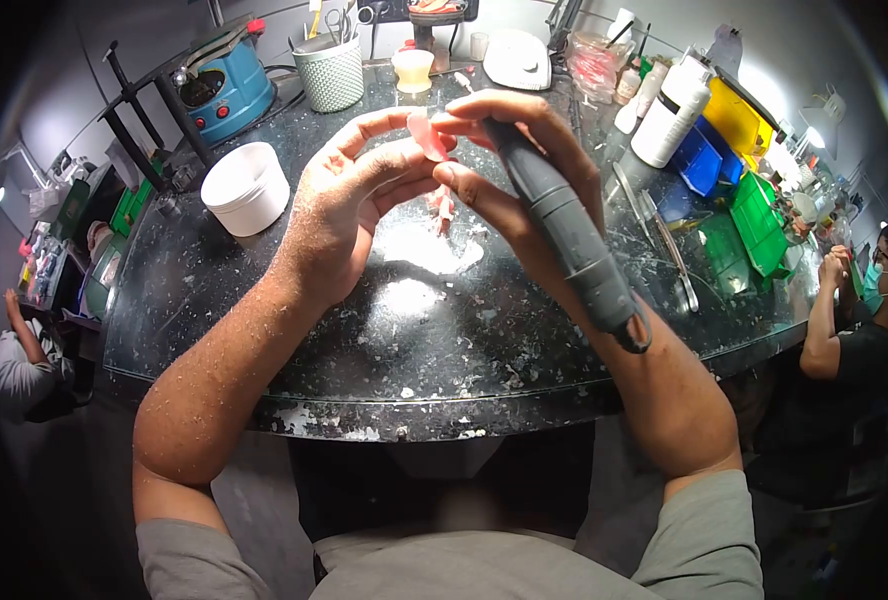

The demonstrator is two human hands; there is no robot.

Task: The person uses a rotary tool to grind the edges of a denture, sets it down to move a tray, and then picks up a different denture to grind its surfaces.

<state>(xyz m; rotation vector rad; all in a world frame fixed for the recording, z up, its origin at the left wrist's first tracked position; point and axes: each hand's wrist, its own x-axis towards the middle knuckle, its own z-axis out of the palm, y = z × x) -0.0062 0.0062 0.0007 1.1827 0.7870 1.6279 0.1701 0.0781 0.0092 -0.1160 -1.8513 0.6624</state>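
Observation:
Raised over the middle of the bench, my left hand (339, 195) pinches a small pink curved piece (425, 137) between thumb and fingers. My right hand (534, 165) wraps around a dark grey rotary handpiece (569, 230), whose rear end slants down over my right forearm. The handpiece's front end lies among my right fingers, close to the pink piece; its tip cannot be made out. My right fingertips are at or very near the piece's right side. Below both hands, pinkish scraps (442, 208) show on the bench. Pale dust specks cover my left hand and forearm.
On the black, flecked bench (404, 350) stand a white tub (247, 190), a blue machine (226, 95) and a tool cup (330, 75). Metal tools (669, 245), white bottles (671, 110) and coloured bins (759, 220) are at right. Other people sit at both sides.

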